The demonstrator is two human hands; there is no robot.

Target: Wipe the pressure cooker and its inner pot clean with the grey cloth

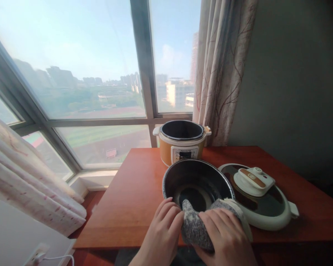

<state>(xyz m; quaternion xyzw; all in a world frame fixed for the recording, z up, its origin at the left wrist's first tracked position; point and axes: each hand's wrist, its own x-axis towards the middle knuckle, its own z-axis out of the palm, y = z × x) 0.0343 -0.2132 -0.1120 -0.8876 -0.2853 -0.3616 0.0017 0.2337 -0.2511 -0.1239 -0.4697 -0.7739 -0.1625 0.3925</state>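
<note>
A black inner pot [198,177] with a pale rim leans toward me near the table's front edge, its dark inside showing. Bunched over its near rim is a grey speckled cloth [195,229] with a lighter edge at the right. My left hand [166,225] is closed at the pot's near left rim, its fingertips against the cloth's left side. My right hand [224,231] has its fingers wrapped over the cloth at the near right rim. Both thumbs are mostly hidden. Behind the pot stands a yellow and white electric cooker [166,147], its top uncovered.
A large round cooker lid [274,221] with a white and brown handle lies on the right of the reddish wooden table [122,214]. Windows and curtains [222,66] stand behind. At the lower left, a white cable is plugged into a wall socket [37,255].
</note>
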